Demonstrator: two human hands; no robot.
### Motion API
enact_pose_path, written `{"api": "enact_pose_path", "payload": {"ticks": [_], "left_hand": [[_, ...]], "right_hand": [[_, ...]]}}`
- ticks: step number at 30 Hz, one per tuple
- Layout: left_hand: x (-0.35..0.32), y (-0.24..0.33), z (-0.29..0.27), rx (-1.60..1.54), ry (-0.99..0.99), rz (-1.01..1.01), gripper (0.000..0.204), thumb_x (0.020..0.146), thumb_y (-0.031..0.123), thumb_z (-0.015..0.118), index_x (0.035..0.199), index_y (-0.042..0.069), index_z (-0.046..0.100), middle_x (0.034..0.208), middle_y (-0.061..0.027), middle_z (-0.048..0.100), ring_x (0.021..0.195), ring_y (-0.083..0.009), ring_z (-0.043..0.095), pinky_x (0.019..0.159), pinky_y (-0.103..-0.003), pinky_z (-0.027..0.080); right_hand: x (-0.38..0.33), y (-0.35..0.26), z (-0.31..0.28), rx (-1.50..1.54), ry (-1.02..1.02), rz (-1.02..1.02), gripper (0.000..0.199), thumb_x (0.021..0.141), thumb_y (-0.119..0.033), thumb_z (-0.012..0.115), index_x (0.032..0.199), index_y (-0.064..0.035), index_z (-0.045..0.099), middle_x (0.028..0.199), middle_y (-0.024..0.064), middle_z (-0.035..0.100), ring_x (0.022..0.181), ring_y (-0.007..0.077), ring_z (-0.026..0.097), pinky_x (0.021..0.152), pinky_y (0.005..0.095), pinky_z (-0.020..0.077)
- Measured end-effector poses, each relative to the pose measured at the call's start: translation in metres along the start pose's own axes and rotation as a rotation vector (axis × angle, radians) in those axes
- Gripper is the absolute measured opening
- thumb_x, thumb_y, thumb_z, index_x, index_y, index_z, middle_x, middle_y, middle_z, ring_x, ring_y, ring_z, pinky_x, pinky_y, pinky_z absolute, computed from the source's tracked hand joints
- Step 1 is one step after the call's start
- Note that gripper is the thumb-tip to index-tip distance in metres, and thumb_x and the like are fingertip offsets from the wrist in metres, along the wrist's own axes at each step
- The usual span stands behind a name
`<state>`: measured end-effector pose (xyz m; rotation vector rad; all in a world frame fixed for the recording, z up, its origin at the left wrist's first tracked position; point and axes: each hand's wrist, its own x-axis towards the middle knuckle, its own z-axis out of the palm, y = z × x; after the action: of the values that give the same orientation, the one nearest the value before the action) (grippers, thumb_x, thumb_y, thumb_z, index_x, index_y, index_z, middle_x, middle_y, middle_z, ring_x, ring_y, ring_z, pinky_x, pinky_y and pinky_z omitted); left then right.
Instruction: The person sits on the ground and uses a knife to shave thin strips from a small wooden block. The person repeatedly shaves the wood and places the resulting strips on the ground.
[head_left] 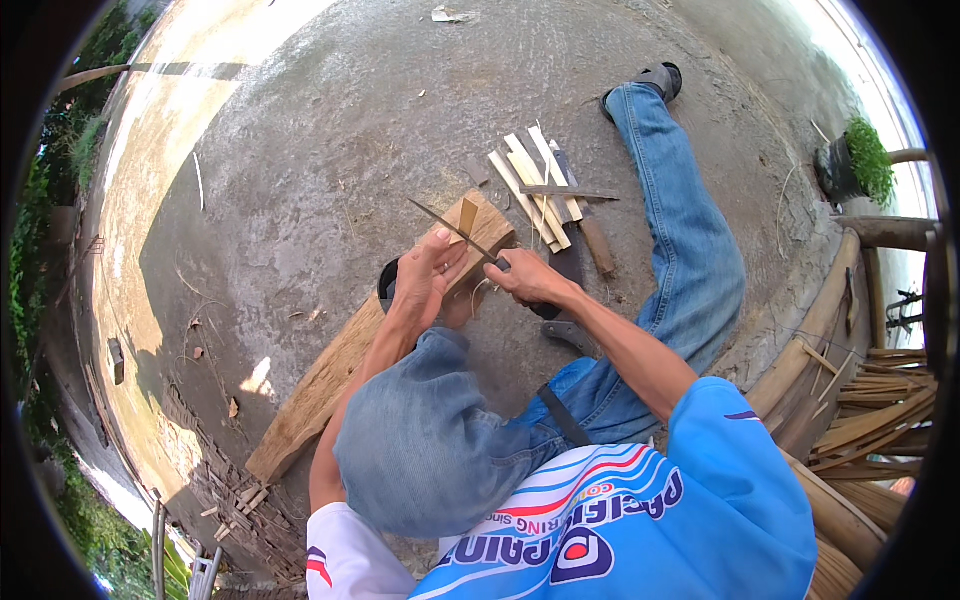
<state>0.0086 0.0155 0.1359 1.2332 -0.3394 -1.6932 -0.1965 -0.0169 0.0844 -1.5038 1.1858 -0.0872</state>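
Observation:
My left hand [428, 270] is closed on a small flat wooden piece [467, 217], held at the end of a long, thick wooden beam [330, 390]. In my right hand [528, 277] is a long narrow dark-bladed tool [445, 222], gripped by its dark handle. Its blade slants up and left across the wooden piece. Whether it is a knife or a file I cannot tell. Part of the wooden piece is hidden by my left fingers and the blade.
Several pale wooden sticks [525, 180] lie on the concrete floor beyond my right hand, with a flat metal strip [570, 192] across them. A brown-handled tool [597, 247] lies beside them. My stretched leg [680, 210] borders the right. Bundled strips [875, 415] and a potted plant [870, 165] stand farther right.

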Motion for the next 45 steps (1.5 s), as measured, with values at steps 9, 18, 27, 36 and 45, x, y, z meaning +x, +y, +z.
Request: {"api": "enact_pose_path", "payload": {"ticks": [9, 18, 27, 36, 45], "left_hand": [[-0.018, -0.012, -0.015, -0.072, -0.049, 0.068, 0.065, 0.096, 0.029, 0.071, 0.125, -0.024, 0.047, 0.132, -0.0294, 0.057, 0.129, -0.0338, 0.058, 0.117, -0.044, 0.044], [-0.017, -0.014, -0.024, 0.020, -0.034, 0.041, 0.076, 0.093, 0.040, 0.074, 0.141, -0.011, 0.045, 0.138, -0.0231, 0.057, 0.132, -0.0331, 0.055, 0.118, -0.044, 0.041], [-0.009, -0.012, -0.044, 0.050, -0.106, 0.041, 0.078, 0.093, 0.043, 0.074, 0.138, -0.014, 0.046, 0.139, -0.0249, 0.056, 0.134, -0.0336, 0.054, 0.119, -0.045, 0.040], [-0.023, -0.012, -0.040, 0.015, -0.090, 0.057, 0.075, 0.094, 0.039, 0.074, 0.133, -0.020, 0.048, 0.137, -0.0253, 0.057, 0.135, -0.0336, 0.054, 0.119, -0.044, 0.041], [-0.022, 0.003, -0.037, 0.263, 0.045, 0.182, 0.059, 0.096, 0.037, 0.073, 0.127, -0.013, 0.063, 0.138, -0.0202, 0.062, 0.107, -0.0271, 0.071, 0.095, -0.037, 0.058]], "right_hand": [[0.013, 0.036, 0.033, 0.051, 0.069, -0.031, 0.039, 0.097, -0.034, 0.062, 0.086, 0.0037, 0.061, 0.063, 0.0137, 0.062, 0.051, 0.0214, 0.060, 0.052, 0.0401, 0.0479], [0.028, 0.049, 0.046, 0.002, 0.124, -0.053, 0.038, 0.093, -0.034, 0.062, 0.084, 0.0036, 0.062, 0.062, 0.0128, 0.061, 0.049, 0.0204, 0.058, 0.048, 0.0399, 0.0474], [0.011, 0.024, 0.051, 0.213, 0.102, -0.077, 0.040, 0.095, -0.033, 0.060, 0.080, 0.0038, 0.062, 0.058, 0.0090, 0.057, 0.049, 0.0196, 0.060, 0.047, 0.0361, 0.0487], [0.012, 0.049, 0.083, 0.033, 0.347, -0.141, 0.038, 0.095, -0.032, 0.064, 0.103, 0.0059, 0.066, 0.072, 0.0220, 0.068, 0.064, 0.0360, 0.068, 0.061, 0.0425, 0.0526], [0.001, 0.058, 0.068, 0.114, 0.206, -0.007, 0.045, 0.095, -0.038, 0.064, 0.101, 0.0071, 0.070, 0.075, 0.0209, 0.070, 0.066, 0.0298, 0.071, 0.065, 0.0435, 0.0541]]}}
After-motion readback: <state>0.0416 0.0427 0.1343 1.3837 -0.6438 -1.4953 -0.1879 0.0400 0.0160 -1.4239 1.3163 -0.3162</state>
